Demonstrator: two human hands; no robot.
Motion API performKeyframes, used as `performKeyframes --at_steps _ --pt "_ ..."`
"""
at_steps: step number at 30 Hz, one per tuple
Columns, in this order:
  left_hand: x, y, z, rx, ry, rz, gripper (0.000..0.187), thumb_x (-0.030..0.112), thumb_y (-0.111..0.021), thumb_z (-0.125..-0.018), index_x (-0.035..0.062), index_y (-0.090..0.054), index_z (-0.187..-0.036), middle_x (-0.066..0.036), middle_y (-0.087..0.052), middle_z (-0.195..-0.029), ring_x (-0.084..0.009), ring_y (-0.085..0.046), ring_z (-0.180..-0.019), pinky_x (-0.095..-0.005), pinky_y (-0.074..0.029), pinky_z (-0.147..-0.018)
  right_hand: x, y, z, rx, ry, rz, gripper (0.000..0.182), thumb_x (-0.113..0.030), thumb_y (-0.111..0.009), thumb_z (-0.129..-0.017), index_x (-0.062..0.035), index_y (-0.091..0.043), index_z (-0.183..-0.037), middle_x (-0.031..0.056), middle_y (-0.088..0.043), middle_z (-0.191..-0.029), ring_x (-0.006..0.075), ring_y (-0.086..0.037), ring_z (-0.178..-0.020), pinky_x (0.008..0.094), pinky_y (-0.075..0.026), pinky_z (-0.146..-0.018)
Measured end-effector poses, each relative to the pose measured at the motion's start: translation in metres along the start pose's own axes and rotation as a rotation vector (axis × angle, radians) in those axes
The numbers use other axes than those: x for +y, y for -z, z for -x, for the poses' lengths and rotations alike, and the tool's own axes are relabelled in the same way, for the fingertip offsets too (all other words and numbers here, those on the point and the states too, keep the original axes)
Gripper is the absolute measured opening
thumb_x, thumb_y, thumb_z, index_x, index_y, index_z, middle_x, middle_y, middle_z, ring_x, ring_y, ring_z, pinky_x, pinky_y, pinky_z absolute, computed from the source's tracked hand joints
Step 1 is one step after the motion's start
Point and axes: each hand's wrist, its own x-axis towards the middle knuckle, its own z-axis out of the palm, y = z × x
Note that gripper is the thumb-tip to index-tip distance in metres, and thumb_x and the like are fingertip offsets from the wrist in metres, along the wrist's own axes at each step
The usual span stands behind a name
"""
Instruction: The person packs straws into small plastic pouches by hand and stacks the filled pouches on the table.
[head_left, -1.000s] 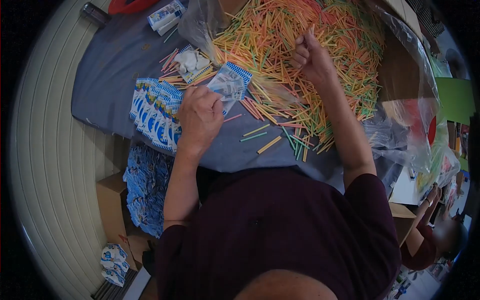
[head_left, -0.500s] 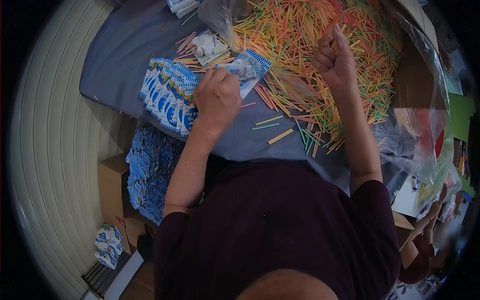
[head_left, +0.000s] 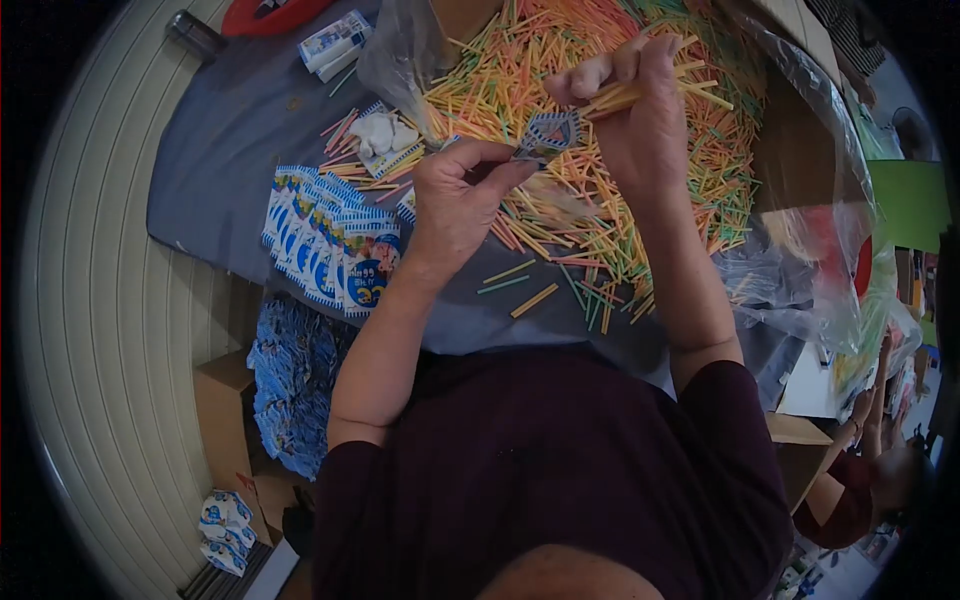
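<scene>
My left hand (head_left: pixel 458 205) pinches a small clear packet with blue printed edging (head_left: pixel 551 134) between thumb and fingers. Close by on the right, my right hand (head_left: pixel 645 130) is closed around several thin yellow and orange straw-like sticks (head_left: pixel 705 92), whose ends point toward the packet. Beneath and behind that hand spreads a big heap of the same sticks (head_left: pixel 520 75) in yellow, orange, pink and green. A fanned row of blue-and-white printed packets (head_left: pixel 330 240) lies left of my left hand. Between the row and the heap, a crumpled white wad (head_left: pixel 382 133) rests on another packet.
Loose sticks (head_left: pixel 535 300) lie on the grey cloth-covered table (head_left: pixel 215 170) near its front edge. Clear plastic (head_left: pixel 800 290) drapes at the right. A cardboard box with blue packets (head_left: pixel 300 380) stands below left. At the back left are a metal flask (head_left: pixel 196 36) and another person's arm (head_left: pixel 865 410) shows far right.
My left hand has lifted a packet from the table, moving right. My right hand has come closer to it with several sticks in its grip. The view has shifted slightly.
</scene>
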Motion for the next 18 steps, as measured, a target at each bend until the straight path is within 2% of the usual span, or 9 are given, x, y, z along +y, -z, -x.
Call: performKeyframes --at_steps 1,5,7,8,10,11,15,17,18 --pt "-0.001 -0.004 -0.004 -0.014 0.012 0.018 0.012 0.002 -0.077 -0.079 -0.0030 -0.071 -0.088 -0.005 -0.069 -0.075 -0.0070 -0.062 -0.068 -0.0217 -0.050 -0.063 -0.002 -0.002 0.001 -0.038 0.012 0.079 0.049 -0.055 -0.038 -0.099 -0.0088 -0.042 -0.083 0.0057 -0.052 -0.071 0.0251 -0.062 -0.085 0.0499 -0.051 -0.086" --pt "-0.001 -0.020 -0.014 -0.051 -0.001 0.065 0.013 0.002 -0.076 -0.080 -0.0038 -0.071 -0.090 -0.006 -0.070 -0.076 -0.0074 -0.063 -0.069 -0.0217 -0.051 -0.063 -0.002 0.002 0.002 -0.021 0.047 0.174 0.057 -0.059 -0.042 -0.097 -0.0051 -0.044 -0.078 0.0124 -0.061 -0.072 0.0274 -0.068 -0.090 0.0472 -0.051 -0.093" --pt "-0.004 -0.026 -0.018 -0.065 -0.010 0.075 0.013 0.001 -0.075 -0.081 -0.0042 -0.071 -0.091 -0.006 -0.070 -0.076 -0.0078 -0.063 -0.070 -0.0219 -0.051 -0.063 -0.002 0.011 0.004 -0.122 0.080 0.298 0.053 -0.056 -0.037 -0.099 -0.0055 -0.048 -0.091 0.0145 -0.066 -0.087 0.0328 -0.064 -0.104 0.0513 -0.044 -0.101" --pt "-0.005 -0.028 -0.019 -0.079 -0.018 0.087 0.013 0.001 -0.075 -0.081 -0.0045 -0.070 -0.092 -0.007 -0.070 -0.077 -0.0083 -0.064 -0.070 -0.0220 -0.052 -0.064 0.000 0.013 0.005 -0.120 0.081 0.297 0.053 -0.056 -0.037 -0.099 -0.0055 -0.048 -0.091 0.0145 -0.066 -0.087 0.0328 -0.064 -0.104 0.0513 -0.044 -0.101" --pt "-0.009 -0.030 -0.022 -0.090 -0.015 0.085 0.013 0.001 -0.074 -0.081 -0.0045 -0.070 -0.093 -0.007 -0.071 -0.079 -0.0088 -0.064 -0.071 -0.0225 -0.052 -0.064 0.001 0.016 0.006 -0.049 0.136 0.368 0.057 -0.054 -0.043 -0.099 -0.0001 -0.058 -0.087 0.0167 -0.069 -0.088 0.0266 -0.067 -0.094 0.0438 -0.050 -0.094" --pt "-0.010 -0.031 -0.023 -0.097 -0.013 0.084 0.013 0.000 -0.073 -0.082 -0.0046 -0.070 -0.093 -0.008 -0.071 -0.081 -0.0093 -0.065 -0.072 -0.0229 -0.053 -0.065 -0.001 0.017 0.007 -0.047 0.137 0.368 0.057 -0.054 -0.043 -0.099 -0.0001 -0.058 -0.087 0.0167 -0.069 -0.088 0.0266 -0.067 -0.094 0.0438 -0.050 -0.094" --pt "-0.006 -0.037 -0.027 -0.108 -0.008 0.067 0.012 -0.001 -0.071 -0.083 -0.0043 -0.070 -0.095 -0.009 -0.072 -0.084 -0.0102 -0.066 -0.074 -0.0238 -0.054 -0.066 -0.008 0.021 0.013 -0.085 0.140 0.695 0.051 -0.046 -0.046 -0.100 -0.0012 -0.068 -0.091 0.0106 -0.071 -0.090 0.0210 -0.065 -0.098 0.0378 -0.052 -0.086" --pt "-0.005 -0.041 -0.029 -0.121 0.053 0.178 0.013 -0.003 -0.069 -0.084 -0.0045 -0.070 -0.097 -0.009 -0.072 -0.086 -0.0108 -0.067 -0.077 -0.0240 -0.055 -0.069 -0.007 0.025 0.010 -0.105 0.142 0.795 0.049 -0.044 -0.047 -0.100 -0.0017 -0.070 -0.092 0.0087 -0.071 -0.090 0.0187 -0.063 -0.100 0.0357 -0.054 -0.082" --pt "-0.006 -0.043 -0.030 -0.122 0.051 0.177 0.013 -0.003 -0.069 -0.084 -0.0045 -0.070 -0.097 -0.009 -0.072 -0.086 -0.0108 -0.067 -0.077 -0.0240 -0.055 -0.069 -0.006 0.030 0.004 -0.193 0.287 0.915 0.049 -0.045 -0.047 -0.100 -0.0017 -0.070 -0.096 0.0090 -0.070 -0.098 0.0179 -0.062 -0.102 0.0348 -0.053 -0.081"
